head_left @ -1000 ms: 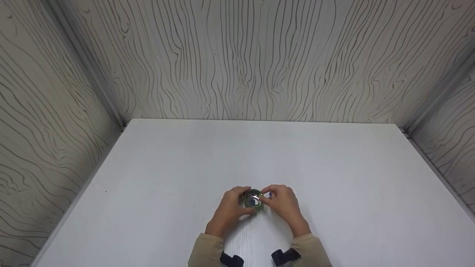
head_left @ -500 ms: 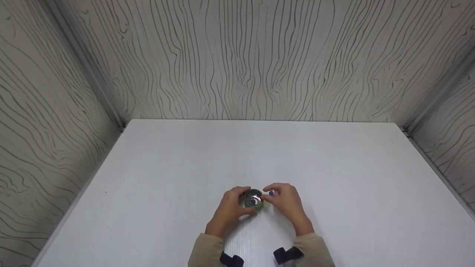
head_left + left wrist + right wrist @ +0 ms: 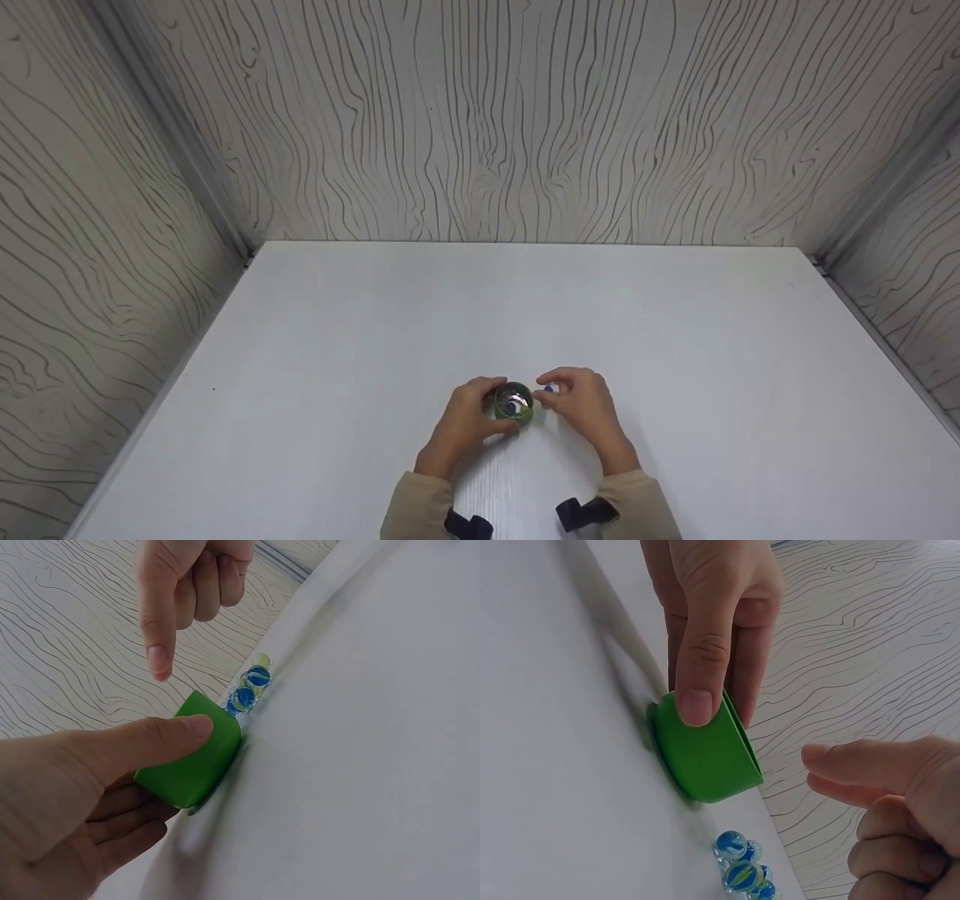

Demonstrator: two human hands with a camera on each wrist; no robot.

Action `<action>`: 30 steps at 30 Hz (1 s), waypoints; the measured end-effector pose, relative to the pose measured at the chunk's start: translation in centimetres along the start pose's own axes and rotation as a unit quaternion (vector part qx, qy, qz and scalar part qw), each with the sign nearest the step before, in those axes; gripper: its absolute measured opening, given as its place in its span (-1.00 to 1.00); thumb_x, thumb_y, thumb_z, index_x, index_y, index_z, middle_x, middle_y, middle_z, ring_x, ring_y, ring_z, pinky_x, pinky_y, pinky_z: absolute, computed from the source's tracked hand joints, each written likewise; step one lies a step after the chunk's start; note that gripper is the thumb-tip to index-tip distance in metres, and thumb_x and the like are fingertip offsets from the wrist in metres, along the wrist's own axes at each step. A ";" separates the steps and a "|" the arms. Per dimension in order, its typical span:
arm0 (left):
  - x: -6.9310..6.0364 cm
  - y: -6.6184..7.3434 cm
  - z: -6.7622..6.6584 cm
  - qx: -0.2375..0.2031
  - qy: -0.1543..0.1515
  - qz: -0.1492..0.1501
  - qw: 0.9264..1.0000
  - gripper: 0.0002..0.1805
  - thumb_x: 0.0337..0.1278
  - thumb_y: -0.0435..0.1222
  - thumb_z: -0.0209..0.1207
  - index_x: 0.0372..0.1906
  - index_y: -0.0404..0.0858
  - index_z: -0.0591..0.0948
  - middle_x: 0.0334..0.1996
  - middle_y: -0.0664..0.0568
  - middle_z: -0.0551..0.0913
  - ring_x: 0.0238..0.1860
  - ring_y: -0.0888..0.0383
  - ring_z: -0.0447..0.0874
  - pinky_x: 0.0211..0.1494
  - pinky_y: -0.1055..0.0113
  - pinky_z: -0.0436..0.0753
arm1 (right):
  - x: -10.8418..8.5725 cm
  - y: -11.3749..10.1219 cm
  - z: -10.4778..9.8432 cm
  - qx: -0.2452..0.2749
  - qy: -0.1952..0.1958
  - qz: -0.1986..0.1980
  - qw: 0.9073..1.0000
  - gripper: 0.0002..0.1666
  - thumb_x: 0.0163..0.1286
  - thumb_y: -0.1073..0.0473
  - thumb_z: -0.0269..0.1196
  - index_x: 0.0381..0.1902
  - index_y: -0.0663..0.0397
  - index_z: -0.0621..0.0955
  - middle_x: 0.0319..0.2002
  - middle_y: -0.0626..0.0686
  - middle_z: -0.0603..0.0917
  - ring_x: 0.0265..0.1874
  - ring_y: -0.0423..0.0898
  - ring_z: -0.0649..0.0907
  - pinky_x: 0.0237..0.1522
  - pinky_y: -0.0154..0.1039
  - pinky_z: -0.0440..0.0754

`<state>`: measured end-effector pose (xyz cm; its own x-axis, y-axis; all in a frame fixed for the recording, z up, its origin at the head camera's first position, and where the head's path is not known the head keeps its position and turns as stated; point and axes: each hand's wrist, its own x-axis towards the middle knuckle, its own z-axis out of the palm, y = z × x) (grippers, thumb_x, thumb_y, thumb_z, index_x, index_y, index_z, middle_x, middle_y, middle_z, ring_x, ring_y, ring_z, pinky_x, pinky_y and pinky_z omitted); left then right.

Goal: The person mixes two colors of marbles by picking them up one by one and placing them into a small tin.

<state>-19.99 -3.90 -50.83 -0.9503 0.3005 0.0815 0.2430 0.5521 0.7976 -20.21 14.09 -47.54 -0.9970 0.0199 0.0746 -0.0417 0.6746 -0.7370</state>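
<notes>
My left hand (image 3: 465,424) grips a small green cup (image 3: 705,757) standing upright on the white table, thumb on one side and fingers on the other. Inside the cup, blue and yellow-green marbles (image 3: 512,409) show in the head view. Just right of the rim is my right hand (image 3: 581,401), thumb and index finger stretched out with nothing between them. Its other fingers are curled in the right wrist view. Several clear glass marbles (image 3: 742,875) with blue and yellow swirls lie grouped on the table beside the cup, partly hidden by the right hand in the head view.
The white tabletop (image 3: 480,315) stretches out around the hands. Wood-grain panels (image 3: 487,120) stand behind it and at both sides, with grey metal posts (image 3: 176,135) at the corners. Dark straps (image 3: 589,514) sit at both sleeve cuffs.
My right hand has drawn back from the cup's rim to the right, and its thumb and index finger have parted from the cup. The left hand and cup stay in place.
</notes>
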 end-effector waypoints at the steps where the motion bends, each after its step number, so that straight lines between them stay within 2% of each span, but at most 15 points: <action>1: 0.0 0.0 0.0 0.001 0.000 0.001 1.000 -0.33 -0.18 -0.32 0.46 0.16 -0.38 0.53 0.09 -0.19 0.64 0.19 -0.09 0.60 0.34 0.08 0.56 | 0.0 0.0 -0.1 0.000 0.002 0.000 1.000 -0.83 0.05 0.24 0.45 -0.34 0.13 0.75 -0.70 -0.14 0.35 -0.65 -0.26 0.30 -0.63 -0.50 0.21; 6: 0.0 0.0 0.0 0.003 0.001 -0.004 1.000 -0.32 -0.17 -0.30 0.46 0.18 -0.37 0.52 0.11 -0.17 0.63 0.21 -0.08 0.58 0.36 0.09 0.54 | 0.0 0.3 -0.6 0.009 0.006 0.013 1.000 -0.84 0.06 0.25 0.44 -0.34 0.12 0.76 -0.63 -0.04 0.51 -0.58 -0.25 0.34 -0.56 -0.49 0.25; 10: -0.1 0.0 0.0 0.005 -0.004 -0.016 1.000 -0.31 -0.14 -0.27 0.45 0.20 -0.34 0.50 0.14 -0.15 0.62 0.24 -0.06 0.56 0.40 0.10 0.51 | 0.0 0.5 -0.9 0.019 0.003 0.022 1.000 -0.86 0.10 0.24 0.42 -0.32 0.09 0.76 -0.38 0.10 0.73 -0.52 -0.22 0.38 -0.53 -0.46 0.28; 13: 0.0 0.0 0.0 0.004 -0.006 -0.023 1.000 -0.31 -0.13 -0.26 0.44 0.21 -0.32 0.50 0.15 -0.13 0.61 0.26 -0.05 0.55 0.41 0.10 0.49 | 0.1 0.8 -1.2 0.026 0.002 0.029 0.999 -0.85 0.10 0.23 0.42 -0.31 0.08 0.76 -0.35 0.13 0.73 -0.53 -0.21 0.37 -0.55 -0.45 0.25; 16: 0.1 0.1 0.0 0.002 -0.007 -0.024 1.000 -0.31 -0.14 -0.27 0.45 0.21 -0.33 0.50 0.15 -0.15 0.61 0.25 -0.06 0.55 0.41 0.09 0.49 | 0.2 1.1 -1.5 0.027 0.006 0.039 0.999 -0.84 0.09 0.23 0.43 -0.31 0.10 0.76 -0.47 0.07 0.67 -0.54 -0.22 0.35 -0.56 -0.45 0.22; 18: 0.1 0.0 0.0 -0.001 -0.007 -0.022 1.000 -0.30 -0.15 -0.28 0.45 0.20 -0.35 0.51 0.15 -0.16 0.61 0.26 -0.07 0.55 0.41 0.09 0.49 | 0.4 1.4 -1.7 0.027 0.007 0.049 0.998 -0.82 0.10 0.23 0.42 -0.29 0.11 0.76 -0.58 0.02 0.52 -0.56 -0.20 0.33 -0.58 -0.45 0.21; 21: 0.1 0.0 -0.1 -0.006 -0.009 -0.020 1.000 -0.30 -0.17 -0.30 0.46 0.19 -0.38 0.51 0.15 -0.19 0.61 0.26 -0.09 0.55 0.41 0.08 0.49 | 0.5 2.0 -2.0 0.026 0.010 0.059 0.998 -0.81 0.12 0.24 0.40 -0.26 0.13 0.75 -0.62 -0.07 0.45 -0.56 -0.20 0.33 -0.58 -0.44 0.22; 23: 0.1 0.0 -0.1 -0.009 -0.010 -0.018 1.000 -0.30 -0.17 -0.31 0.46 0.19 -0.39 0.51 0.14 -0.20 0.61 0.26 -0.10 0.55 0.40 0.08 0.49 | 0.6 2.4 -2.1 0.026 0.010 0.064 0.998 -0.79 0.13 0.23 0.39 -0.23 0.14 0.75 -0.69 -0.09 0.32 -0.62 -0.20 0.30 -0.62 -0.45 0.21; 30: 0.0 0.1 -0.1 -0.007 -0.011 -0.015 1.000 -0.30 -0.17 -0.31 0.46 0.19 -0.38 0.51 0.14 -0.20 0.61 0.25 -0.10 0.55 0.39 0.07 0.51 | 0.9 3.5 -2.7 0.026 0.017 0.072 0.997 -0.75 0.15 0.23 0.39 -0.19 0.19 0.73 -0.73 -0.12 0.26 -0.66 -0.22 0.26 -0.62 -0.45 0.21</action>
<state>-20.01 -3.98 -50.69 -0.9528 0.3005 0.0442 0.2111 0.5505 0.8077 -21.06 18.50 -48.21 -0.9901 0.1396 -0.0115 0.0969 0.6232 -0.7761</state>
